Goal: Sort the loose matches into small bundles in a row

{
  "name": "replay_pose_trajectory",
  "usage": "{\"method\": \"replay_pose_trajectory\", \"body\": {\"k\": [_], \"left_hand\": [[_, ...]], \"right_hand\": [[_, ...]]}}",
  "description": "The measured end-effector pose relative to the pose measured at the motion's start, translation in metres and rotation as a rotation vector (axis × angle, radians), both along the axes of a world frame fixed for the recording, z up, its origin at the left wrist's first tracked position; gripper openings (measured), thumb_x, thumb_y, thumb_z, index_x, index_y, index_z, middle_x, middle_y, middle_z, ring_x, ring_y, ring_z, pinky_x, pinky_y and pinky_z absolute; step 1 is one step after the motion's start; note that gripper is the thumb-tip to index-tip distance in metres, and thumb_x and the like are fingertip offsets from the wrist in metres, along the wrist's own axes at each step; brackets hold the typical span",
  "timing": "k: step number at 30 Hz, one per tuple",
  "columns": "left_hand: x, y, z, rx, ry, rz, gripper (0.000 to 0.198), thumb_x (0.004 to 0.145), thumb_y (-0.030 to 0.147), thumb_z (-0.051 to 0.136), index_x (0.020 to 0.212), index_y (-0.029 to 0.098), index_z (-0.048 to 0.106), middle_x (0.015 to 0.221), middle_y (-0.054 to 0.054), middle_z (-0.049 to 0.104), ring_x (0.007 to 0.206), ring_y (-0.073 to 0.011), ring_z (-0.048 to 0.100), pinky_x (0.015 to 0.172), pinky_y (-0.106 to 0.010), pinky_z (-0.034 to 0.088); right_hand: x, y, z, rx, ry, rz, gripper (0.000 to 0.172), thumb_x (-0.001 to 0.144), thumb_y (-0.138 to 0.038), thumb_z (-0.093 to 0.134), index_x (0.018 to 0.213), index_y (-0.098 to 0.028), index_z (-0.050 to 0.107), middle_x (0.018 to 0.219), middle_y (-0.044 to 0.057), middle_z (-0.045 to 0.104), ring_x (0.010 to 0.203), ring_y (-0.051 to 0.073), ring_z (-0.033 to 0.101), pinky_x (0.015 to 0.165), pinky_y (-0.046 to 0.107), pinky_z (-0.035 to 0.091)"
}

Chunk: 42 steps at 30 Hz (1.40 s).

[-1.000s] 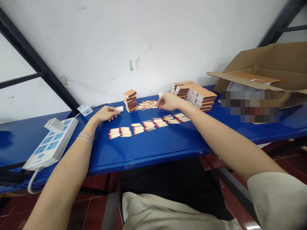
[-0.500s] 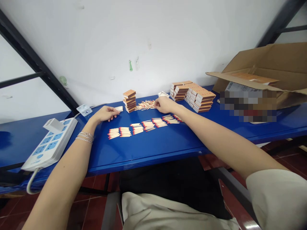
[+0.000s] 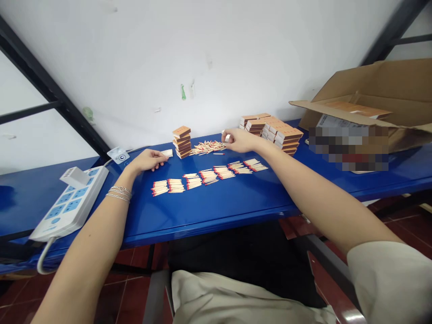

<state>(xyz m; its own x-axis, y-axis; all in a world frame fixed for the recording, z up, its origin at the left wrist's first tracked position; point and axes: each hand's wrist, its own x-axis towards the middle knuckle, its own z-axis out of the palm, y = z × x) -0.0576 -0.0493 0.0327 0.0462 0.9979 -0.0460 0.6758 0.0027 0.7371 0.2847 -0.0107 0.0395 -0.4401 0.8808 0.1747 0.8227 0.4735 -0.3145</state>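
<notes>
My left hand (image 3: pixel 148 159) rests on the table with curled fingers, its fingertips closed on the near end of a small white matchbox tray (image 3: pixel 168 153). At the right end of a loose heap of matches (image 3: pixel 205 147), my right hand (image 3: pixel 240 140) has thumb and forefinger pinched together. What lies between those fingertips is too small to make out. Part of another white tray (image 3: pixel 228 136) shows behind them. One single match (image 3: pixel 218 154) lies just in front of the heap. Several neat bundles of red-tipped matches (image 3: pixel 193 181) form a row nearer me.
A stack of matchboxes (image 3: pixel 182 141) stands left of the heap, and a larger block of matchboxes (image 3: pixel 281 131) is at the right. An open cardboard box (image 3: pixel 364 90) occupies the far right. At left are a white power strip (image 3: pixel 72 202) and a small card-like device (image 3: pixel 118 155).
My right hand has shifted right and slightly up, off the heap's right end. A single match and the rightmost bundle now show fully. My left hand stays put.
</notes>
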Motion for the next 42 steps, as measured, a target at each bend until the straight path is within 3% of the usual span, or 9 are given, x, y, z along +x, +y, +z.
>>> {"method": "replay_pose_trajectory", "body": {"k": [9,13,19,37,42], "left_hand": [[0.002,-0.002,0.002,-0.006,-0.006,0.004,0.027,0.065,0.038,0.078,0.064,0.015,0.066,0.055,0.001,0.057,0.044,-0.0072,0.044,0.041,-0.022,0.035],[0.002,-0.001,0.002,-0.006,-0.016,0.006,0.027,0.063,0.039,0.079,0.064,0.015,0.066,0.055,0.001,0.057,0.044,-0.0074,0.044,0.040,-0.022,0.034],[0.001,-0.001,0.002,-0.002,-0.007,0.003,0.029,0.063,0.040,0.079,0.064,0.015,0.065,0.055,0.000,0.057,0.044,-0.0075,0.045,0.040,-0.021,0.035],[0.002,-0.002,0.002,-0.007,-0.013,-0.001,0.028,0.062,0.040,0.080,0.064,0.015,0.066,0.056,0.000,0.056,0.046,-0.0081,0.045,0.040,-0.021,0.035],[0.000,0.001,0.000,-0.007,-0.004,-0.002,0.028,0.062,0.040,0.079,0.064,0.015,0.066,0.056,0.000,0.056,0.045,-0.0078,0.044,0.040,-0.021,0.035]], "right_hand": [[0.006,0.000,0.003,-0.262,-0.077,0.099,0.015,0.078,-0.022,0.064,0.081,-0.017,0.078,0.085,0.006,0.076,0.078,0.019,0.068,0.071,0.026,0.050],[0.008,0.002,0.001,-0.316,-0.119,0.140,0.013,0.078,-0.021,0.066,0.082,-0.019,0.078,0.088,0.005,0.076,0.081,0.019,0.068,0.071,0.025,0.051],[0.011,0.003,0.000,-0.221,-0.204,0.081,0.025,0.070,-0.018,0.072,0.094,-0.019,0.076,0.083,0.004,0.075,0.076,0.019,0.068,0.066,0.026,0.049],[0.019,-0.006,0.010,-0.324,-0.314,0.099,0.011,0.067,-0.023,0.075,0.078,-0.022,0.077,0.075,0.001,0.072,0.070,0.017,0.064,0.061,0.026,0.045],[0.012,-0.001,0.002,-0.140,-0.152,0.108,0.016,0.072,-0.023,0.071,0.087,-0.019,0.075,0.081,0.003,0.073,0.072,0.015,0.063,0.064,0.023,0.044]]}}
